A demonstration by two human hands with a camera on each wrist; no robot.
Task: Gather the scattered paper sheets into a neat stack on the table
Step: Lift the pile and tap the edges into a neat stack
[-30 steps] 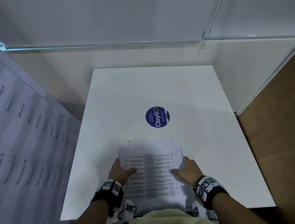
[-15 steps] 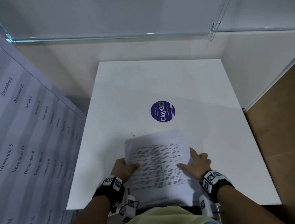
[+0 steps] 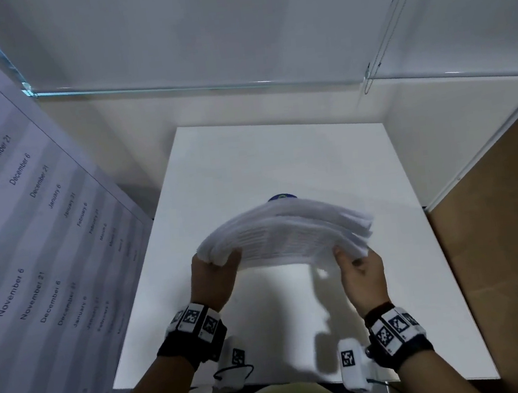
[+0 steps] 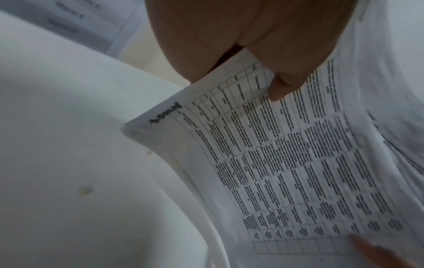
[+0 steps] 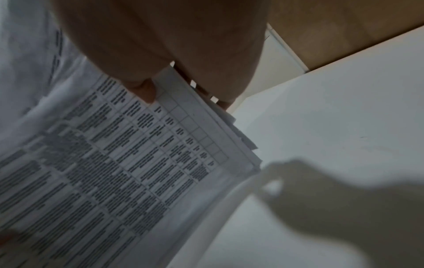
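A bundle of printed paper sheets [image 3: 284,232] is lifted above the white table [image 3: 279,161], bowed upward in the middle. My left hand [image 3: 217,265] grips its left edge, thumb on the printed side [image 4: 282,87]. My right hand [image 3: 355,263] grips the right edge, thumb on the print [image 5: 146,90] and fingers behind. The sheets' right edges [image 5: 241,137] are fanned and uneven. The printed face with tables [image 4: 286,163] is turned toward me.
A round blue sticker [image 3: 282,197] on the table peeks out behind the sheets. A large date-printed panel [image 3: 32,254] leans at the left. Glass partitions [image 3: 206,86] stand behind, and a brown floor [image 3: 513,232] lies to the right.
The sheets lay flat at the table's near edge under both hands; now both hands have raised them off the table and farther forward, bowed between the grips.
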